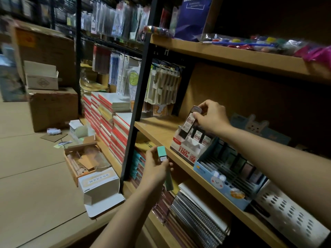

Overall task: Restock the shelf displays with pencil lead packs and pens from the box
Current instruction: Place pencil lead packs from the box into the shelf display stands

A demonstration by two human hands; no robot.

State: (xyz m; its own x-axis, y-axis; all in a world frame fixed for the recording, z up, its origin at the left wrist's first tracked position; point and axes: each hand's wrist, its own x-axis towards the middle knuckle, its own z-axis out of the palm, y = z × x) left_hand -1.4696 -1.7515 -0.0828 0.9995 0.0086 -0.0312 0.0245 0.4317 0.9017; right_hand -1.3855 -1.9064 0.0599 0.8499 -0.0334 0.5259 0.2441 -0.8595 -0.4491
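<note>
Right hand [211, 117] fingers pinch a black lead pack [189, 122] just above the white display stand [186, 149] on the middle shelf [157, 127]; left hand [155, 169] grips green packs [165, 169] nearer, lower left.

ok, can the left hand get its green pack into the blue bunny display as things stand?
Probably yes. The left hand holds the green pack just below the shelf edge, the blue bunny display opens upward, and the right hand is busy farther back at the white display.
</note>
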